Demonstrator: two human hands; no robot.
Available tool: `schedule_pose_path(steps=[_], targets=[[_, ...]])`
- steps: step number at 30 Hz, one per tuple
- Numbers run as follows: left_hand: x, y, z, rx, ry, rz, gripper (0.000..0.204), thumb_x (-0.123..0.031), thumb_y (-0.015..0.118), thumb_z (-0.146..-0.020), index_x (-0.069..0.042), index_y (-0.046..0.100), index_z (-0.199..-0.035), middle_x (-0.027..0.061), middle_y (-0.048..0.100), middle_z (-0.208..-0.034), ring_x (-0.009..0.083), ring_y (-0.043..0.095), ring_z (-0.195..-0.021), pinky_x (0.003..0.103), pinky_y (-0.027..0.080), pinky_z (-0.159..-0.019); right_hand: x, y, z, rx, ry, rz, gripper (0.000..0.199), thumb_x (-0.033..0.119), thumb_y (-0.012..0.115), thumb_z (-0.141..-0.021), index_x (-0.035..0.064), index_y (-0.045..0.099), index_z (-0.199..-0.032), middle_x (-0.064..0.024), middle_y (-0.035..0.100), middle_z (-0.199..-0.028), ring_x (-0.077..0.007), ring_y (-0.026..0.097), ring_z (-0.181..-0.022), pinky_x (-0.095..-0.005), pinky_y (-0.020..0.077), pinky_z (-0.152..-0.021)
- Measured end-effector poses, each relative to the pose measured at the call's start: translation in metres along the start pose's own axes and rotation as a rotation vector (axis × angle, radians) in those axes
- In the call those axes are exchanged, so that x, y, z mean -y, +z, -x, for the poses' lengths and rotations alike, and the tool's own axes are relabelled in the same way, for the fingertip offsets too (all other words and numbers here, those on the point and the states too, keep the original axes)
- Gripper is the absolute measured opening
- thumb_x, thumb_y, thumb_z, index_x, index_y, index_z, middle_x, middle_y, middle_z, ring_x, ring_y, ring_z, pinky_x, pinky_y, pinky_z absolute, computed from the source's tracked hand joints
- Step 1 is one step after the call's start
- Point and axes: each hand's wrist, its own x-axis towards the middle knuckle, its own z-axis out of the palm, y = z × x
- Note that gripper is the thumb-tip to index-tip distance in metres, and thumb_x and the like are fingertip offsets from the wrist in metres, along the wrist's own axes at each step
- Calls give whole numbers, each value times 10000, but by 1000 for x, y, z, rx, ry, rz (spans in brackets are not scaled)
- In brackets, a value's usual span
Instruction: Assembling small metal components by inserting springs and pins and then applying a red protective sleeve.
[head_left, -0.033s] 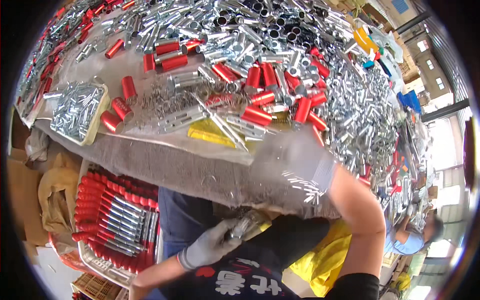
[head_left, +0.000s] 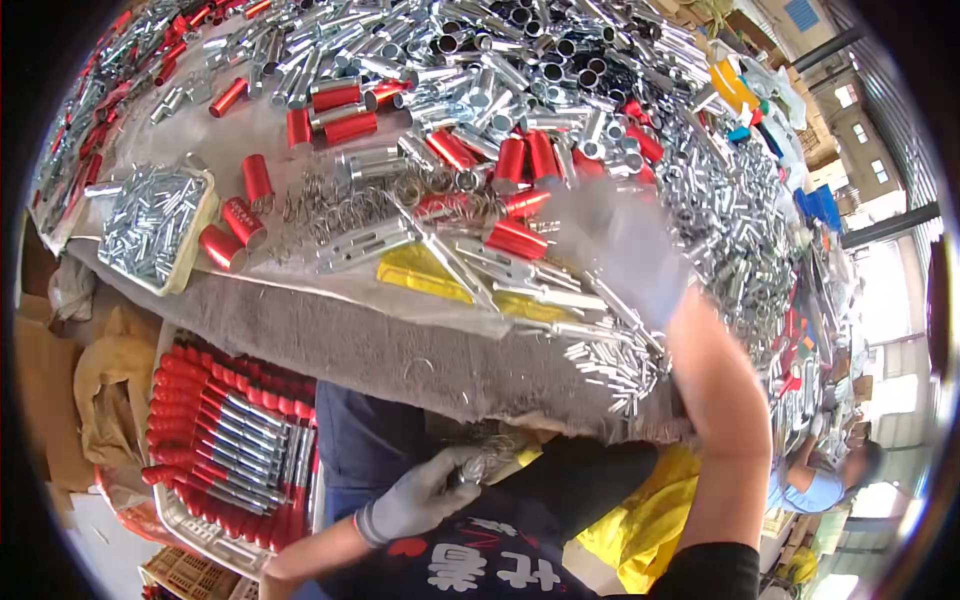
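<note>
My left hand (head_left: 420,498), in a grey glove, is closed round a shiny metal piece (head_left: 472,468) over my lap; its exact kind is hard to make out. Across the table, my right hand (head_left: 622,240), also gloved, reaches over the pile of silver metal tubes (head_left: 545,115). Motion smears its fingers, so whether they hold anything cannot be told. Just left of it are red metal sleeves (head_left: 515,239). Small silver pins (head_left: 610,372) lie on the cloth near the front edge, below the right wrist. Long slotted metal pieces (head_left: 455,265) and a yellow piece (head_left: 425,272) lie left of them.
A white tray of small metal pins (head_left: 150,225) stands at the table's left, beside loose coil springs (head_left: 335,200). Below the table edge, a white basket (head_left: 190,520) holds rows of red-and-silver parts. A co-worker (head_left: 815,480) in blue sits at the far right.
My right hand has moved away from the table's front edge, up over the metal pile, uncovering the small pins. The left hand has barely shifted and still grips the metal piece.
</note>
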Motion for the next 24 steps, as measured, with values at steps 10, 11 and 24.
schedule_pose_path(steps=[10,11,24], targets=[[45,-4,15,167,-497,580,431,-168,528,-971,2,369,-1334,92,557,-1255,152,520,-1165,300,395,-1002,-185,-20,-160,73,632,739,424,284,606,-863,174,546,-1269,-133,575,-1269,-308,585,-1124,-413,467,-975],[48,-4,17,198,-454,558,435,-180,523,-974,6,366,-1334,94,553,-1261,154,514,-1169,302,386,-1010,-182,-25,-150,-19,635,645,465,298,615,-859,147,532,-1290,-149,580,-1259,-301,593,-1113,-406,461,-980],[44,17,32,280,-401,384,541,-187,543,-932,7,314,-1382,94,543,-1211,148,505,-1114,299,380,-992,19,-22,157,-476,577,-1286,467,6,451,-814,8,420,-1280,-143,576,-973,-266,601,-878,-388,475,-834]])
